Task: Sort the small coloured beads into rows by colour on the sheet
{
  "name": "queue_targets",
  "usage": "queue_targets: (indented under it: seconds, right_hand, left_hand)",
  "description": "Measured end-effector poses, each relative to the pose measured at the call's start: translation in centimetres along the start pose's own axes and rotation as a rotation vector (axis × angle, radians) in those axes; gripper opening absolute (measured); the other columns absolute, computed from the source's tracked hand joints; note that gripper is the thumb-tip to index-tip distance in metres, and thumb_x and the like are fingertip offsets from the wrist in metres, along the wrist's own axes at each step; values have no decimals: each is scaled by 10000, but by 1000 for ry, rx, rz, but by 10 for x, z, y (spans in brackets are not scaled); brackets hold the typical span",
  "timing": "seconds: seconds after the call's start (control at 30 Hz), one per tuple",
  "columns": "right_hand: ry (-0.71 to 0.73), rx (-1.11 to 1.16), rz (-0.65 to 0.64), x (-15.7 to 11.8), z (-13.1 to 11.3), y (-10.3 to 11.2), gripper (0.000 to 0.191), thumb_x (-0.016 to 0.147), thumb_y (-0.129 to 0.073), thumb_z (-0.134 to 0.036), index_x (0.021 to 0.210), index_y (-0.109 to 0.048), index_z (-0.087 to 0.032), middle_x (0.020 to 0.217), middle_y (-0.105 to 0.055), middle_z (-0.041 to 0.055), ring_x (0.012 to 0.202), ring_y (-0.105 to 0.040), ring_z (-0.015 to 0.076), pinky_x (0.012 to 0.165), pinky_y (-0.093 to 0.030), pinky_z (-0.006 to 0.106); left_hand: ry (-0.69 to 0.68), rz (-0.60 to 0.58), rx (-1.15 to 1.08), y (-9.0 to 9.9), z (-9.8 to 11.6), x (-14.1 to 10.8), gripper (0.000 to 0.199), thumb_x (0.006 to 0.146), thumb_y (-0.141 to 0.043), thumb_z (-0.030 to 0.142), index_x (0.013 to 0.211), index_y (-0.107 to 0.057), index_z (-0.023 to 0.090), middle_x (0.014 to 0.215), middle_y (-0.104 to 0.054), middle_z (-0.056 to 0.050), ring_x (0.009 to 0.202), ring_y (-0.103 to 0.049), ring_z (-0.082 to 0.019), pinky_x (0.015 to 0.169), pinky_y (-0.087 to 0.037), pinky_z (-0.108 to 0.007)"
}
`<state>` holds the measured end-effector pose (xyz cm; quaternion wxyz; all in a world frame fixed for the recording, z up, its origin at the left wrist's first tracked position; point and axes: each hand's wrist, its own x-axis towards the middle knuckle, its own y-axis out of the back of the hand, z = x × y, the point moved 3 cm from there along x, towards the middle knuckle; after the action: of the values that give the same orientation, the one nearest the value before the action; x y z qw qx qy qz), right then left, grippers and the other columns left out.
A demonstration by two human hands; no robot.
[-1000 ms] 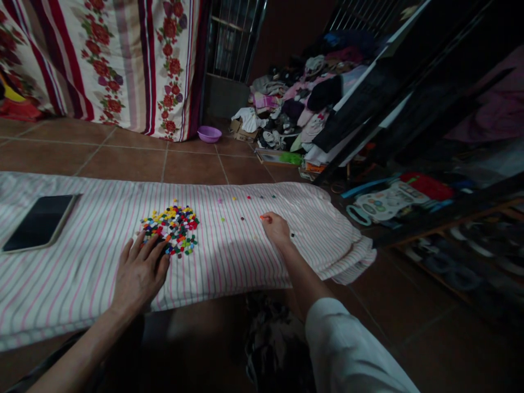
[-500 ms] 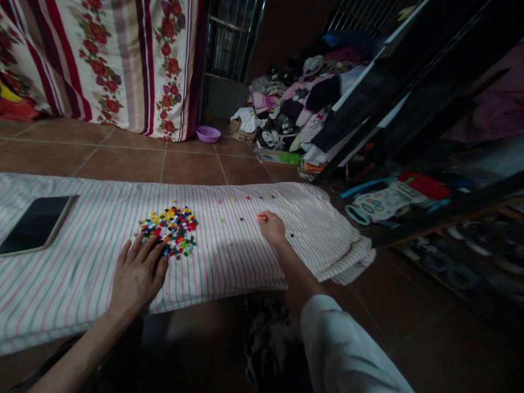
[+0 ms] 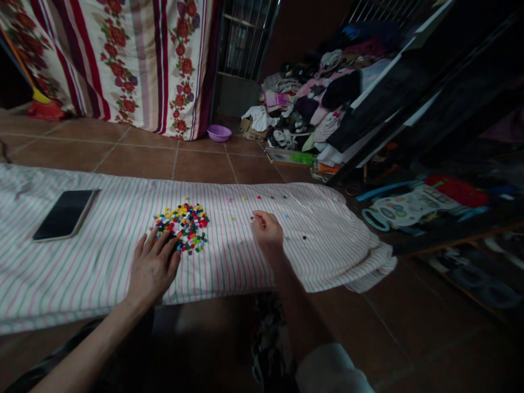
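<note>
Striped cloth (image 3: 102, 262) under my work. My left hand (image 3: 153, 267) – fingers spread, tips at near-left edge of multicoloured pile (image 3: 184, 221). My right hand (image 3: 269, 232) – fingers curled, cannot tell whether gripping anything; dark piece (image 3: 252, 218) right beside fingertips.

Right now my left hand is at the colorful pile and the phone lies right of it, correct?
Not quite: the head view shows the phone lying left of the colorful pile, not right. Your left hand is indeed at the pile.

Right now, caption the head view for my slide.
Left hand at the colourful pile, right hand near scattered pieces, phone on striped cloth.
</note>
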<state>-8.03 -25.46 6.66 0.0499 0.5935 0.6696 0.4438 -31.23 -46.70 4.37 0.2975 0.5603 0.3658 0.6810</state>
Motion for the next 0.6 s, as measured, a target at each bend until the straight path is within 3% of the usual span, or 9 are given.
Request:
queue_targets:
  seconds: [0.17,0.27,0.6]
  right_hand:
    - [207,146,-178,-22,-62,-36,244,886,-486,-215,968,-716,-209,938,-649,65,814,-605,164,785,-501,281]
    - [278,149,-291,-34,-84,-56,240,894,-491,-175,944,-724,-205,949,-638,67,891,-607,169,840,-488,285]
    - [417,-5,-420,-44,-94,-85,223,899,-531,-157,955,-732,-236,924,-627,57,940,-550,201,887,-456,332]
  left_hand:
    - [21,-16,-17,1,1,1,363,909,-471,368,1117,-679,156,1275,-636,-133,1337,-430,-344,1107,-333,-556]
    - [37,-18,-33,1,1,1,349,907,-483,360,1124,-675,164,1265,-639,-125,1326,-441,-333,1115,-331,-547]
    - [70,-2,-107,3,-4,-1,304,900,-497,333,1106,-673,193,1252,-638,-117,1331,-433,-316,1116,-344,-552]
